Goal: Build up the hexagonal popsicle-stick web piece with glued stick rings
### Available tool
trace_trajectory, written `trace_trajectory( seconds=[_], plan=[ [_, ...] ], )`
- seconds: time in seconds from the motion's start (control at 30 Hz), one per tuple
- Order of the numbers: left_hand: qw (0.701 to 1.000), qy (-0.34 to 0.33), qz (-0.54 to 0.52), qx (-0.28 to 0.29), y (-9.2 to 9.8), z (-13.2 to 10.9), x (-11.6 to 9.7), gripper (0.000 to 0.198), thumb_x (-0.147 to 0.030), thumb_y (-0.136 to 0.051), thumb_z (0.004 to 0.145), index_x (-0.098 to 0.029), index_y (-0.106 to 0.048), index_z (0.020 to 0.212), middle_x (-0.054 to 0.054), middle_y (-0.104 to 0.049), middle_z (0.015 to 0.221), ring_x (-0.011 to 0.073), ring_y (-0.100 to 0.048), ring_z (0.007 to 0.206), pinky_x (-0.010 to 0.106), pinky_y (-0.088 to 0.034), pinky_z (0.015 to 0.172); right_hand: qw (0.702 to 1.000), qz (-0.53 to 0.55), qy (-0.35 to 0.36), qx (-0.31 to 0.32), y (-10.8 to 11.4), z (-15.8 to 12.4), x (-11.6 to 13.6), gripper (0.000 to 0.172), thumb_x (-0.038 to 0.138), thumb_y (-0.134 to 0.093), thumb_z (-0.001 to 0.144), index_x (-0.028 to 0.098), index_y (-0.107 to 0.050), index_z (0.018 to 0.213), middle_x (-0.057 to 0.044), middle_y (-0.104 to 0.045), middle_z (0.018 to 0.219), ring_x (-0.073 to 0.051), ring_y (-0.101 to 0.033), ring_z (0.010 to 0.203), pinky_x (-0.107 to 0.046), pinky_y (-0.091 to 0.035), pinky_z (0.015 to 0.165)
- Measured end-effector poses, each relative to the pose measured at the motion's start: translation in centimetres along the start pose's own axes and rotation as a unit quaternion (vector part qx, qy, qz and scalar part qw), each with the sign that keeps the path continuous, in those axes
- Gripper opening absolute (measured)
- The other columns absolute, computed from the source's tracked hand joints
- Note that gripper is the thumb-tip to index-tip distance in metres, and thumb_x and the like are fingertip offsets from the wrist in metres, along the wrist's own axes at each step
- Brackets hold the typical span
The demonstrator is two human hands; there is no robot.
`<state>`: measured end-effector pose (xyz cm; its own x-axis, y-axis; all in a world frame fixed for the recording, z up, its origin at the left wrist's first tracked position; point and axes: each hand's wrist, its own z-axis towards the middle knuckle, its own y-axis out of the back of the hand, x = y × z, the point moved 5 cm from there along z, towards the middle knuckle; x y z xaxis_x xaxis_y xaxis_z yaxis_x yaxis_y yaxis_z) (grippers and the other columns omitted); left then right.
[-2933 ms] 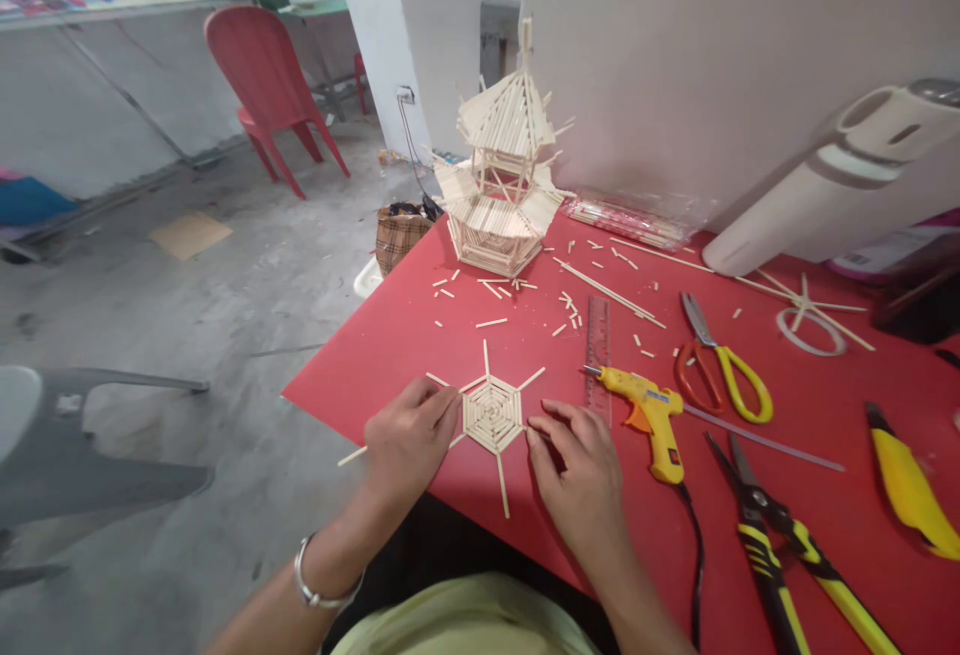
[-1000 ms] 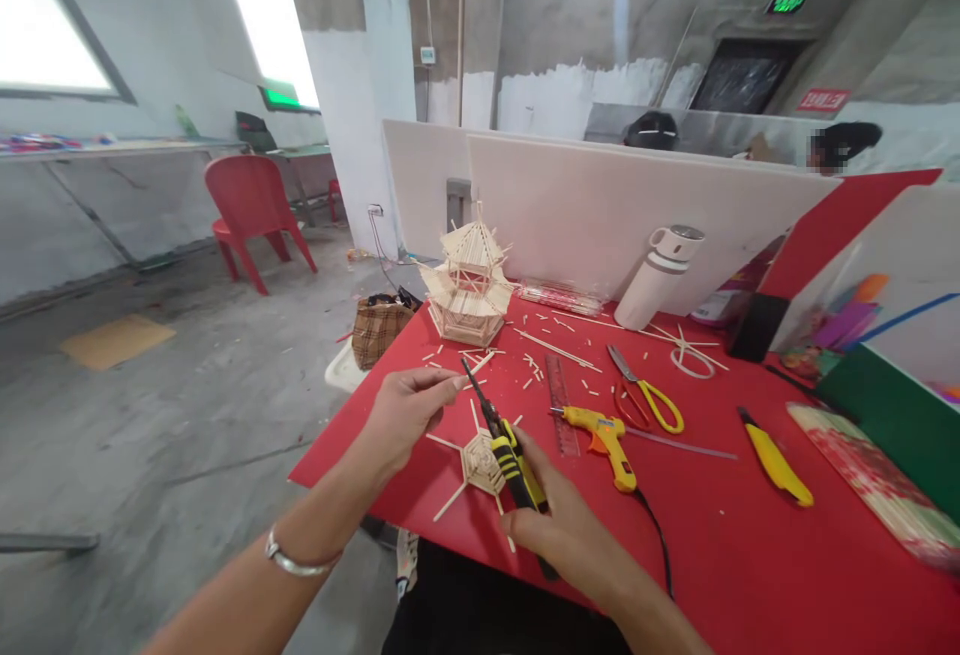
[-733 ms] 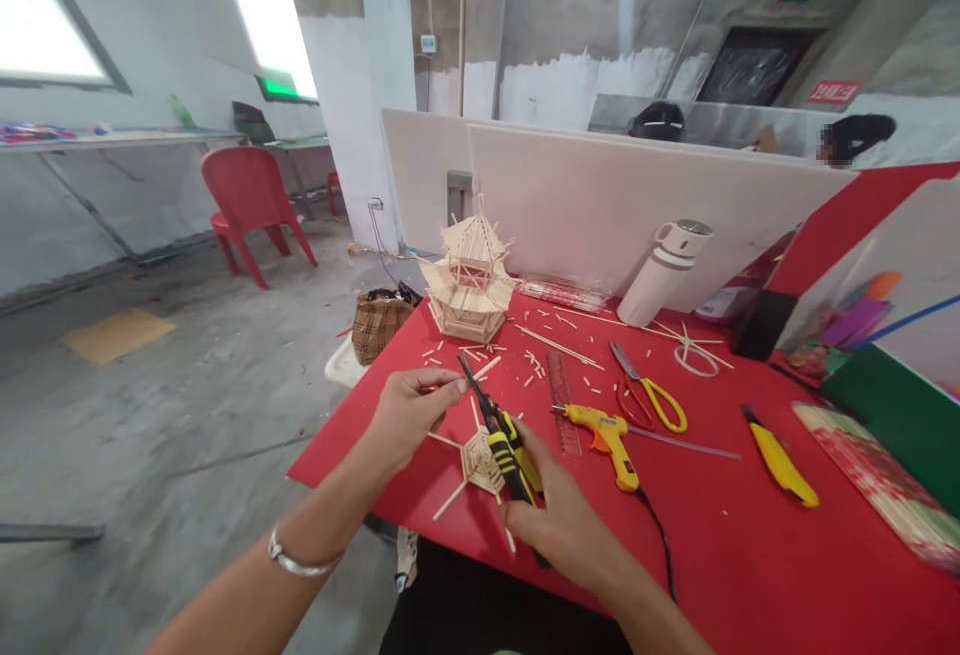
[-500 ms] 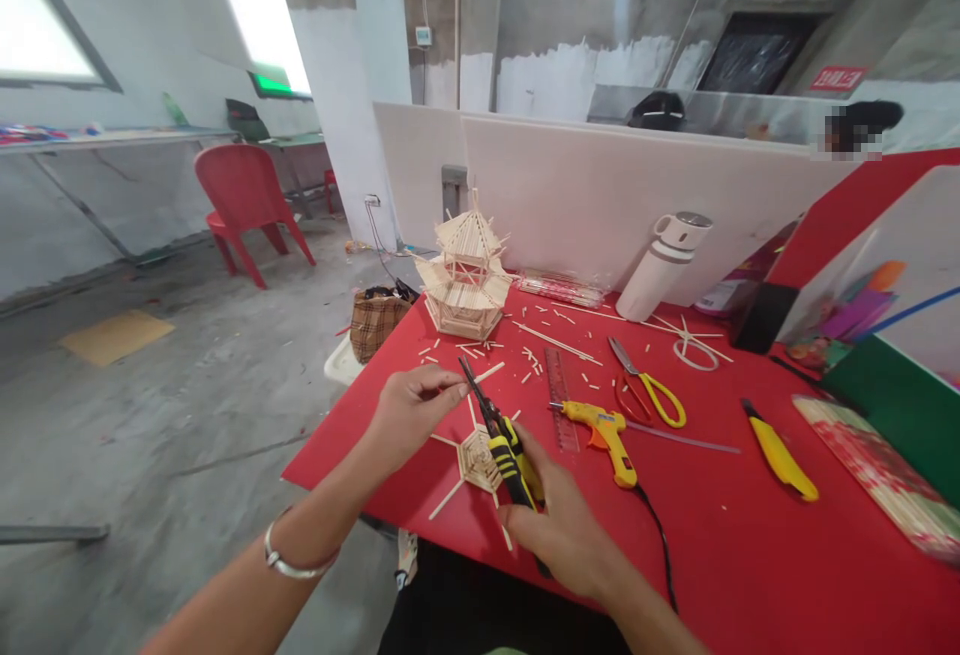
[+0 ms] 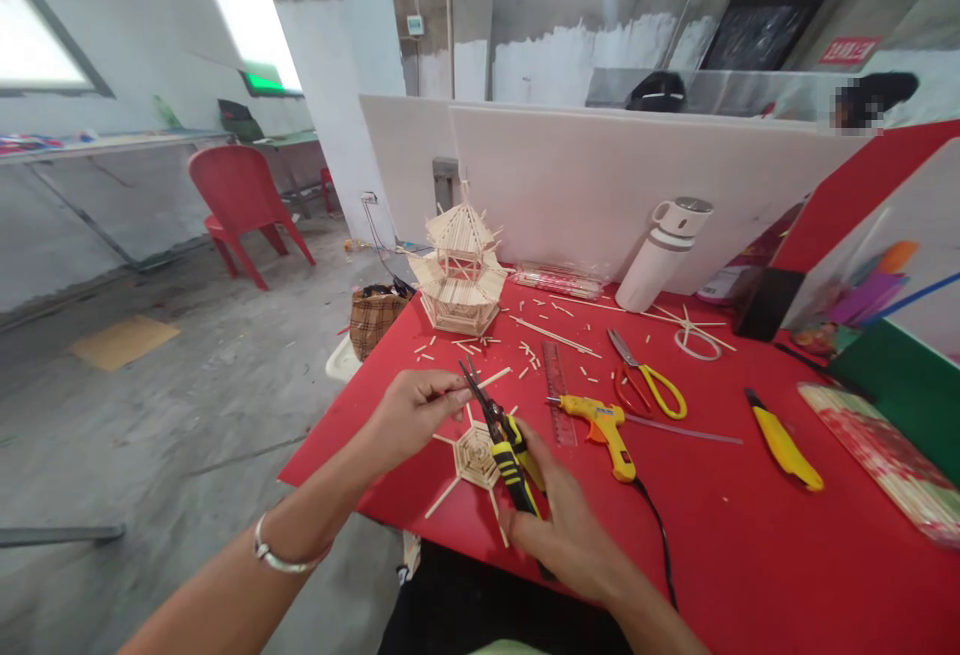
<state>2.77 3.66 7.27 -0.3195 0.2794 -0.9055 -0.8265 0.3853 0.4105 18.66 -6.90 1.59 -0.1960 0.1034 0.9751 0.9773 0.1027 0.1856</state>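
My left hand (image 5: 420,410) is closed in a pinch on a thin wooden stick (image 5: 496,375), whose far end sticks out beyond the plier jaws. My right hand (image 5: 559,520) grips long-nosed pliers (image 5: 512,470) with black and yellow handles. Their slightly parted jaws lie across the stick beside my left fingertips; whether they touch it I cannot tell. Below the hands, a hexagonal stick web (image 5: 474,457) with spokes pointing outward lies flat on the red table (image 5: 750,555), partly hidden by the pliers.
A stick pagoda (image 5: 461,275) stands at the back left, with cut stick pieces scattered nearby. To the right lie a ruler (image 5: 555,380), a yellow glue gun (image 5: 600,420) with its cord, scissors (image 5: 651,380), a yellow knife (image 5: 784,445) and bagged sticks (image 5: 874,455). A white flask (image 5: 660,255) stands behind.
The plier jaws are spread a little wider than before. Both hands stay in nearly the same place, still around the stick. The camera view has shifted slightly.
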Motion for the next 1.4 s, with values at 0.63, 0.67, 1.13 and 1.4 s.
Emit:
trace_trajectory(
  seconds=[0.63,0.67,1.13,1.4],
  plan=[
    [0.996,0.057,-0.055,0.040,-2.8,0.4,2.3,0.030,-0.041,-0.061,0.082,-0.014,-0.067,0.072,0.000,-0.056,0.064,0.0109,-0.047,0.060,0.022,-0.038,0.058,0.999,0.001,-0.046,0.001,1.3,-1.1,-1.8,0.084,0.018,-0.063,0.069,0.022,-0.036,0.148,-0.007,-0.056,0.135,-0.025,-0.054,0.120,-0.039,-0.041,0.105],
    [0.996,0.059,-0.059,0.044,-3.0,0.4,2.3,0.030,-0.041,-0.062,0.082,-0.014,-0.067,0.072,0.000,-0.057,0.063,0.0109,-0.047,0.060,0.023,-0.038,0.058,0.999,0.007,-0.045,0.003,1.3,-1.2,-1.9,0.083,0.018,-0.063,0.069,0.022,-0.036,0.148,-0.007,-0.056,0.134,-0.024,-0.054,0.120,-0.038,-0.041,0.105],
    [0.996,0.071,-0.032,0.038,-2.8,0.7,2.5,0.036,-0.046,-0.060,0.083,-0.014,-0.064,0.069,-0.001,-0.053,0.060,0.0100,-0.046,0.057,0.023,-0.037,0.055,0.954,0.266,-0.125,0.064,1.2,-2.7,-3.6,0.065,0.034,-0.069,0.064,0.019,-0.057,0.126,-0.001,-0.060,0.096,-0.016,-0.056,0.081,-0.026,-0.044,0.071],
    [0.996,0.057,-0.057,0.038,-2.5,0.7,2.8,0.038,-0.046,-0.063,0.082,-0.014,-0.060,0.061,0.000,-0.054,0.059,0.0096,-0.045,0.056,0.022,-0.037,0.054,0.864,0.464,-0.136,0.142,-1.0,-2.8,-4.0,0.048,0.027,-0.070,0.060,0.019,-0.060,0.106,0.001,-0.054,0.082,-0.007,-0.040,0.060,-0.020,-0.032,0.054]
  ],
)
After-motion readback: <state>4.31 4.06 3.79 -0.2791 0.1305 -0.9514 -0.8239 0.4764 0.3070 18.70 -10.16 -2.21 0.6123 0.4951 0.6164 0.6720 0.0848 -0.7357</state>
